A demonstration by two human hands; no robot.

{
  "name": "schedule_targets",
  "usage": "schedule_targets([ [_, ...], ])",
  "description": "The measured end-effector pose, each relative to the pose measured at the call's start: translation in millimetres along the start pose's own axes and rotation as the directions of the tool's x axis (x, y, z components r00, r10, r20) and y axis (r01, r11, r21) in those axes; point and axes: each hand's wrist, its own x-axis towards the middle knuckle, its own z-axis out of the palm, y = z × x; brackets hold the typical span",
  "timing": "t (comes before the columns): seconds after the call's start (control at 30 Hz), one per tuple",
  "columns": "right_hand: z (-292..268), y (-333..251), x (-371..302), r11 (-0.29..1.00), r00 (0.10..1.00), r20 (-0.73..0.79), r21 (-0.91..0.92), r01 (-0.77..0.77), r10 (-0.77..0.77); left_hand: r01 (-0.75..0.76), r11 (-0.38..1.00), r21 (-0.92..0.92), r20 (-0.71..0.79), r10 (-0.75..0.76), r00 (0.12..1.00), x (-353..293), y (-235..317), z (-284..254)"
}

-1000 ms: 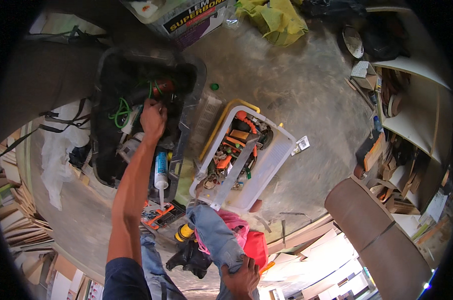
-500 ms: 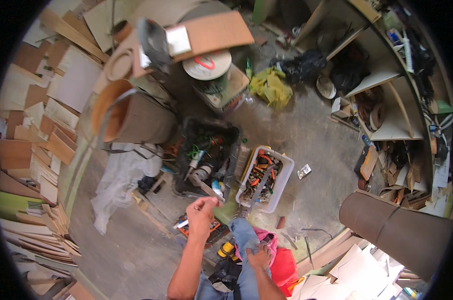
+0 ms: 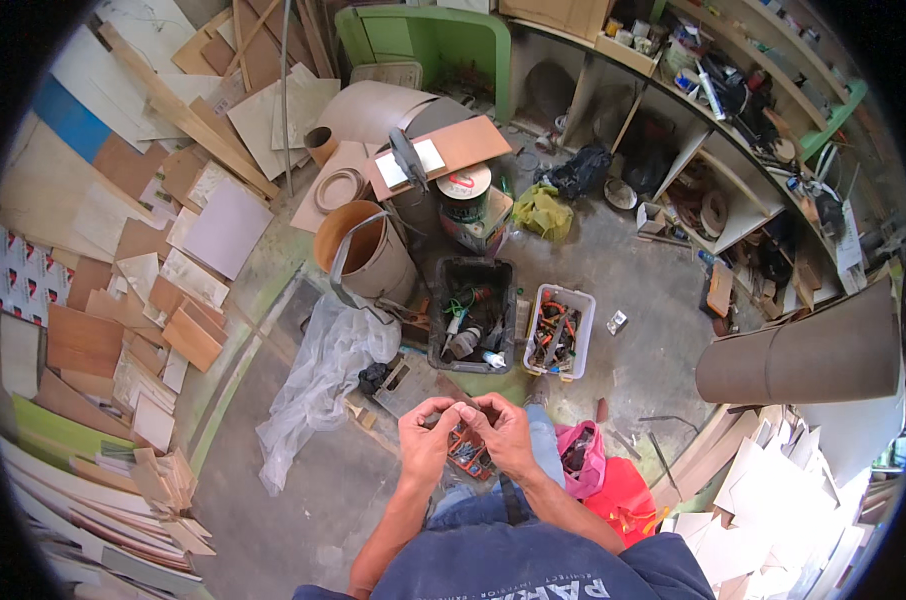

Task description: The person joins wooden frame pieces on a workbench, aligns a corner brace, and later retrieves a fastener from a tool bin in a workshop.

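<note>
My left hand and my right hand meet in front of my body, thumbs and fingertips pinched together. Whatever they grip between them is too small or too hidden to make out. Below and between them an orange and black tray of small items partly shows. Just beyond my hands stand a black crate with tools, cables and a white-capped tube, and a white plastic bin full of orange-handled and metal hand tools.
Translucent plastic sheeting lies on the left, near a large brown bucket. A pink bag and a red bag lie by my right leg. Wood offcuts pile up at far left; a brown roll is at right.
My right hand has risen from my knee to meet my left hand. The flat greyish piece seen in my left fingers is now hidden. The view has shifted and takes in more of the room.
</note>
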Motion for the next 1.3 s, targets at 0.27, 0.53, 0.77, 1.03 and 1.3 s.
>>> schedule_targets([
  [0.27, 35.1, 4.8, -73.8, 0.992, 0.997, 0.029, 0.108, 0.069, -0.072, -0.054, 0.976, -0.211, 0.277, 0.113, 0.954, -82.1, 24.6, -63.7],
  [0.53, 70.9, -27.3, -116.8, 0.997, 0.941, 0.336, -0.079, -0.014, 0.04, -0.029, 0.998, 0.061, 0.336, 0.007, 0.942, -133.8, 30.9, -84.9],
  [0.77, 46.1, -24.7, -118.2, 0.992, 0.926, 0.369, -0.118, -0.042, 0.083, -0.069, 0.998, 0.01, 0.377, 0.06, 0.924, -152.6, 36.9, -71.0],
  [1.03, 28.8, -35.1, -126.1, 0.996, 0.925, 0.375, -0.09, -0.029, 0.061, -0.025, 0.997, 0.076, 0.392, -0.007, 0.92, -155.6, 43.0, -58.4],
  [1.3, 23.3, -35.4, -126.6, 1.0, 0.944, 0.329, -0.018, 0.009, -0.003, 0.004, 0.993, 0.12, 0.364, -0.047, 0.93, -154.9, 51.2, -46.7],
])
